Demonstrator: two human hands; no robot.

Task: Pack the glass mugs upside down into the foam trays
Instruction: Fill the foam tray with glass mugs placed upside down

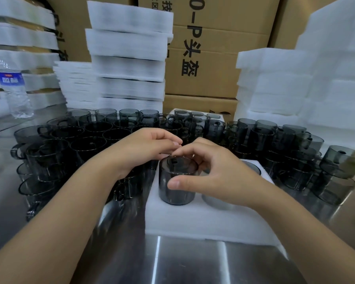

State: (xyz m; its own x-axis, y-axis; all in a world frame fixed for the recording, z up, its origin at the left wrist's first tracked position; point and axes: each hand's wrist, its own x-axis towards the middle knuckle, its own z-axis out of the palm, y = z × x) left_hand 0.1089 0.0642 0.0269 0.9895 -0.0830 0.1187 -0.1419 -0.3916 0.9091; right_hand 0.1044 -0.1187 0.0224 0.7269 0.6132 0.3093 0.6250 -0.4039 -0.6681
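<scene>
Grey mug (173, 194) inverted in tray (193, 220), inside R hand (213, 171) grip; L hand (148, 146) unclear.

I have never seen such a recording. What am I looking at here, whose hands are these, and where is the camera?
No machine here: a person works with bare hands, and the single picture comes from a camera worn on the head, looking down. The right hand holds a smoky glass mug, thumb on its near side, standing in a white foam tray. The left hand curls beside the mug's top; whether it holds anything is unclear. More mugs crowd the metal table, with foam stacks, cardboard boxes and a water bottle behind.
</scene>
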